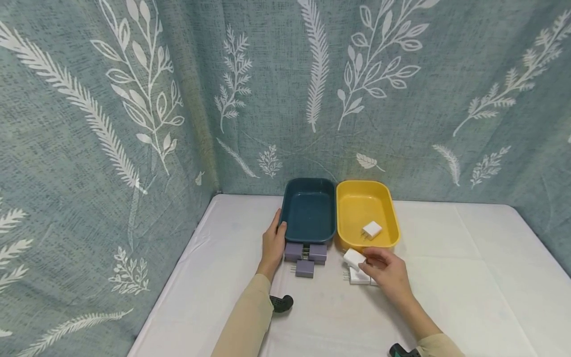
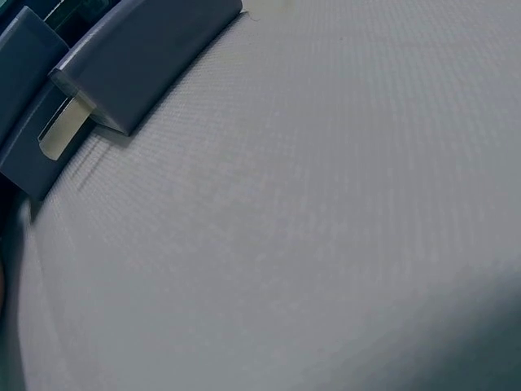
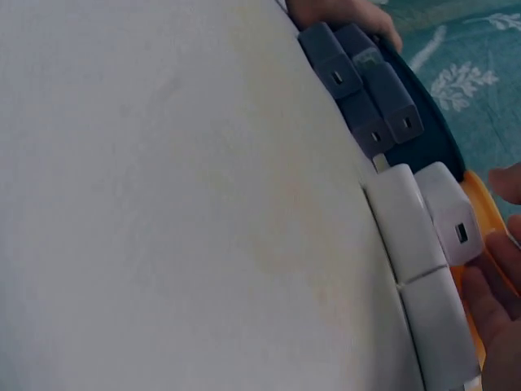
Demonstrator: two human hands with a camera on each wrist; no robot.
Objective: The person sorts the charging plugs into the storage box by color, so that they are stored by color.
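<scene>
My right hand [image 1: 387, 272] pinches a white charger plug [image 1: 354, 259] just in front of the yellow tray [image 1: 391, 213]. In the right wrist view the same charger's port end faces the camera, with fingertips at its side. Below it, more white chargers [image 3: 405, 220] lie in a row on the cloth. My left hand [image 1: 273, 244] rests against the left side of the dark blue tray [image 1: 332, 210], its fingers along the wall and its thumb by the near corner. Several purple-grey chargers [image 1: 305, 268] sit in front of that tray, some stacked.
One white charger [image 1: 371, 229] lies inside the yellow tray. Both trays stand side by side on a white-covered table [image 1: 455, 258], close to a green leaf-patterned curtain [image 1: 285, 89] at the back. Black wrist devices [image 1: 282, 303] show near both forearms.
</scene>
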